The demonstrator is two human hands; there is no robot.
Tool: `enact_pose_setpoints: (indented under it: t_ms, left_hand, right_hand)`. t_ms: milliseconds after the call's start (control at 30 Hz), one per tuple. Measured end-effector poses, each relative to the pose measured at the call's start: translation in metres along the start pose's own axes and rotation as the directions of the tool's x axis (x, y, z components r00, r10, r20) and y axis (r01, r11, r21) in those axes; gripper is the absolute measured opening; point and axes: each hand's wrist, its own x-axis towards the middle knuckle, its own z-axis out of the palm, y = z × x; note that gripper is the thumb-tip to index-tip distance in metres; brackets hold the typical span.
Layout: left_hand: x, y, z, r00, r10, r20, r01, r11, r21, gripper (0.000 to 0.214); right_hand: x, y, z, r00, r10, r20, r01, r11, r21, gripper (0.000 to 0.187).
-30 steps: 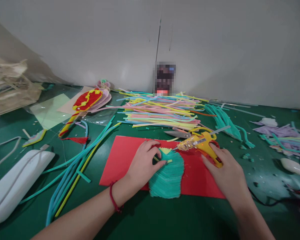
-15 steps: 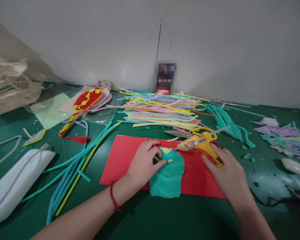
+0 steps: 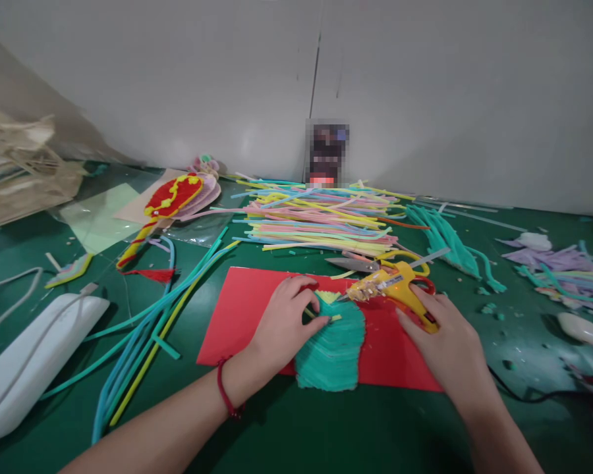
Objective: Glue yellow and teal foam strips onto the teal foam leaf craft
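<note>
My right hand point(image 3: 447, 339) is wrapped round the handle of a yellow hot glue gun point(image 3: 402, 289). The gun's glue-crusted nozzle points left at the upper part of a teal piece point(image 3: 331, 349) made of fuzzy strips laid side by side, with a yellow patch at its top. My left hand point(image 3: 289, 316) pinches a short yellow strip point(image 3: 336, 318) between thumb and fingers, just above the teal piece. Beneath both lies a red sheet point(image 3: 237, 309). Behind the gun is a pair of scissors point(image 3: 356, 264) with yellow handles, partly covered.
Many coloured fuzzy stems point(image 3: 321, 217) lie in a heap at the back, before a blurred phone point(image 3: 329, 155). A red and yellow fan-shaped craft point(image 3: 172, 197) and a white power strip point(image 3: 44, 355) are on the left. Teal stems point(image 3: 447, 240) and scraps point(image 3: 563, 263) lie right.
My right hand has shifted the glue gun slightly left, its nozzle a little further over the teal piece. My left hand has stayed in place with the yellow strip.
</note>
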Motion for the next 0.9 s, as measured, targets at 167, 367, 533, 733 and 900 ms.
enact_pose_setpoints:
  t_ms: [167, 367, 533, 733, 900]
  left_hand:
    - [-0.0001, 0.0001, -0.0001, 1.000, -0.008, -0.002, 0.008, 1.000, -0.004, 0.018]
    - [-0.0006, 0.0003, -0.0008, 1.000, -0.003, -0.001, 0.003, 1.000, -0.003, 0.017]
    - [-0.0002, 0.0006, -0.0012, 1.000, -0.002, 0.003, 0.002, 1.000, -0.002, 0.017]
    - [-0.0002, 0.0007, -0.0008, 1.000, -0.008, 0.004, 0.008, 1.000, -0.005, 0.017]
    - [-0.0001, 0.0015, -0.0013, 1.000, -0.013, 0.009, 0.013, 1.000, -0.003, 0.018]
  right_hand:
    - [-0.0010, -0.0005, -0.0015, 1.000, 0.004, 0.012, -0.003, 1.000, -0.007, 0.046]
    - [0.0006, -0.0033, -0.0043, 1.000, 0.005, -0.009, -0.005, 1.000, -0.007, 0.048]
    - [0.0004, -0.0046, -0.0049, 1.000, 0.013, 0.002, -0.013, 1.000, -0.001, 0.047]
    - [-0.0010, -0.0032, -0.0041, 0.999, 0.035, 0.010, -0.035, 0.999, 0.006, 0.043]
    - [-0.0004, -0.0057, -0.0056, 1.000, 0.017, 0.019, -0.018, 1.000, 0.022, 0.045]
